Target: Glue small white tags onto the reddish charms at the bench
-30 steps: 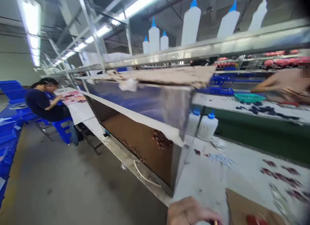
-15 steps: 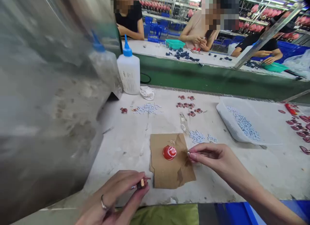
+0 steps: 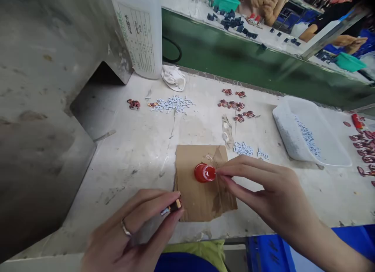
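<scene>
Between the thumb and fingers of my left hand is a small painted figurine, dark brown with a tan patch and a pale blue-white end. My right hand pinches a tiny white piece, mostly hidden by the fingertips, right at the rim of a small red cup. That cup is tipped with its mouth towards my right fingers and has a glossy, wet-looking inside. It sits on a torn piece of brown cardboard. Two small heaps of pale blue pieces lie just beyond my right hand.
A larger pile of pale blue pieces and several reddish-brown figurines lie farther back. At right stands a translucent tray of pale pieces. A white bottle and metal housing flank the left. Co-workers' hands are across the partition.
My right hand has moved left, bringing its tiny piece from the cardboard's edge to the red cup's rim. My left hand still holds the figurine, slightly turned. The view has tilted downward.
</scene>
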A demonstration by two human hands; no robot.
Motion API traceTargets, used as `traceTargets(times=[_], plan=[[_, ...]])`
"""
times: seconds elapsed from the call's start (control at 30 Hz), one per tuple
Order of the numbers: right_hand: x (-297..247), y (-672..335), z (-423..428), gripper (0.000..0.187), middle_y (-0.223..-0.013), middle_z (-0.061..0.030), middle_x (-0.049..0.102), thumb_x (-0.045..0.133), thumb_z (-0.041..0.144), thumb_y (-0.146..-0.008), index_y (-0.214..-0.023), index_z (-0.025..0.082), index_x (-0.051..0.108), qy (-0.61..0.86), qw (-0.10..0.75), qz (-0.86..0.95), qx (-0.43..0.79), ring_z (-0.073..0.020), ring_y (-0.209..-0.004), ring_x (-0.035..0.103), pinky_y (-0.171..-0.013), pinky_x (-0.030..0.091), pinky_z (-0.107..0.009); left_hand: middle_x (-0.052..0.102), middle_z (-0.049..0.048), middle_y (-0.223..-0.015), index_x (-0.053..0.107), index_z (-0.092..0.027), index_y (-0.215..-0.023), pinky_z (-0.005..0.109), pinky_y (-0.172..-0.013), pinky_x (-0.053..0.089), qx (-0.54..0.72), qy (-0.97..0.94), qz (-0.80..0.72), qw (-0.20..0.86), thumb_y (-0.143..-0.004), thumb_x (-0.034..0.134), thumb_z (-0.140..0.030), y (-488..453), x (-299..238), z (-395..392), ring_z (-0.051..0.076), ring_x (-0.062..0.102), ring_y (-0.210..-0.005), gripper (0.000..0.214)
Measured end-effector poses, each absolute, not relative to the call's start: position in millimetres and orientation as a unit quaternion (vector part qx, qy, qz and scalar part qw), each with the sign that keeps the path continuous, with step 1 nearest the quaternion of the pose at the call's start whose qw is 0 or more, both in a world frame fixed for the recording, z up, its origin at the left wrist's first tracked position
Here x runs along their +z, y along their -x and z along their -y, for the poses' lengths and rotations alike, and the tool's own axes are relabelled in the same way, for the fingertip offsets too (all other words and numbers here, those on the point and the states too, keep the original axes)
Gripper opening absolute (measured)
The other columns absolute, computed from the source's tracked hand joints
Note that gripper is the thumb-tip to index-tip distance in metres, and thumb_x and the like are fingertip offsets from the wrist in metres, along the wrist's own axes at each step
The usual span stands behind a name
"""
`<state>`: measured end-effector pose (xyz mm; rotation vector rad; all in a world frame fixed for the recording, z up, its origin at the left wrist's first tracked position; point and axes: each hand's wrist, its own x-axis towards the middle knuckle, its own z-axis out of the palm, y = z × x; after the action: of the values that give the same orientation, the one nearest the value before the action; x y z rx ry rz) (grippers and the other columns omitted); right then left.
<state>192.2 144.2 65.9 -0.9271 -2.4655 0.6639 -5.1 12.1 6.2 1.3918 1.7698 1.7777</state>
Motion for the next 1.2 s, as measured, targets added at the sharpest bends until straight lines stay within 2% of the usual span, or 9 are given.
traceTargets(times=[0.07, 0.17, 0.4, 0.53, 0.7, 0.87, 0.97, 1.2], plan=[[65.9, -191.8, -144.5, 0.018, -0.103, -0.0031, 0.079, 0.065, 0.016, -0.099, -0.104, 0.029, 0.076, 0.329, 0.206, 0.892, 0.231, -0.0206, -0.086, 0.077, -0.069, 0.063, -0.029, 0.076, -0.0032, -0.096, 0.076, -0.029, -0.104, 0.024, -0.079, 0.063, 0.595, -0.486, -0.624, 0.144, -0.091, 0.076, -0.029, 7.0, 6.1, -10.7, 0.015, 0.074, -0.087, 0.013], [65.4, -191.3, -145.0, 0.018, -0.101, -0.0037, 0.079, 0.065, 0.015, -0.099, -0.103, 0.028, 0.076, 0.320, 0.208, 0.898, 0.218, -0.0204, -0.084, 0.077, -0.069, 0.064, -0.029, 0.076, -0.0068, -0.107, 0.074, -0.029, -0.113, 0.014, -0.090, 0.058, 0.569, -0.525, -0.616, 0.147, -0.089, 0.076, -0.017, 11.3, 4.9, -9.8, 0.009, 0.073, -0.093, 0.027], [64.8, -192.7, -143.9, 0.020, -0.102, -0.0052, 0.078, 0.067, 0.007, -0.096, -0.105, 0.022, 0.076, 0.314, 0.215, 0.898, 0.222, -0.0164, -0.085, 0.075, -0.065, 0.061, -0.022, 0.075, -0.0125, -0.103, 0.073, -0.035, -0.109, 0.006, -0.079, 0.059, 0.538, -0.531, -0.631, 0.178, -0.094, 0.071, -0.020, 12.5, 13.3, -6.7, 0.002, 0.072, -0.085, 0.021], [63.0, -195.7, -143.9, 0.021, -0.103, -0.0037, 0.077, 0.067, 0.005, -0.096, -0.105, 0.021, 0.076, 0.314, 0.221, 0.896, 0.224, -0.0139, -0.087, 0.074, -0.069, 0.060, -0.020, 0.077, -0.0133, -0.104, 0.072, -0.037, -0.111, 0.008, -0.075, 0.061, 0.531, -0.532, -0.632, 0.191, -0.094, 0.072, -0.024, 7.9, 14.6, -7.7, 0.004, 0.074, -0.081, 0.022], [67.8, -193.2, -134.9, 0.022, -0.101, -0.0010, 0.078, 0.068, 0.005, -0.095, -0.103, 0.024, 0.075, 0.332, 0.259, 0.870, 0.256, -0.0129, -0.089, 0.074, -0.076, 0.060, -0.020, 0.079, -0.0139, -0.099, 0.071, -0.035, -0.105, 0.010, -0.076, 0.063, 0.540, -0.525, -0.634, 0.176, -0.093, 0.074, -0.027, -0.5, 14.8, -16.1, 0.006, 0.075, -0.080, 0.015], [73.7, -178.8, -117.8, 0.023, -0.093, 0.0003, 0.079, 0.069, 0.004, -0.092, -0.097, 0.025, 0.076, 0.301, 0.305, 0.803, 0.415, -0.0143, -0.086, 0.076, -0.075, 0.062, -0.022, 0.078, -0.0137, -0.101, 0.071, -0.033, -0.106, 0.005, -0.085, 0.059, 0.554, -0.533, -0.605, 0.205, -0.092, 0.073, -0.019, -5.5, 14.3, -17.1, 0.002, 0.075, -0.086, 0.019], [71.9, -172.2, -111.9, 0.024, -0.091, -0.0008, 0.080, 0.068, 0.002, -0.092, -0.097, 0.024, 0.076, 0.281, 0.312, 0.773, 0.476, -0.0148, -0.085, 0.076, -0.076, 0.063, -0.024, 0.078, -0.0130, -0.106, 0.071, -0.032, -0.107, 0.006, -0.090, 0.059, 0.558, -0.540, -0.590, 0.222, -0.091, 0.074, -0.019, -4.0, 12.9, -15.0, 0.003, 0.076, -0.090, 0.021], [67.8, -170.0, -111.1, 0.021, -0.089, -0.0012, 0.077, 0.068, 0.003, -0.094, -0.096, 0.022, 0.076, 0.284, 0.292, 0.774, 0.485, -0.0161, -0.086, 0.075, -0.078, 0.063, -0.027, 0.078, -0.0114, -0.104, 0.071, -0.030, -0.106, 0.005, -0.089, 0.059, 0.562, -0.556, -0.577, 0.204, -0.090, 0.076, -0.018, -1.8, 11.7, -13.5, 0.003, 0.076, -0.088, 0.021]])
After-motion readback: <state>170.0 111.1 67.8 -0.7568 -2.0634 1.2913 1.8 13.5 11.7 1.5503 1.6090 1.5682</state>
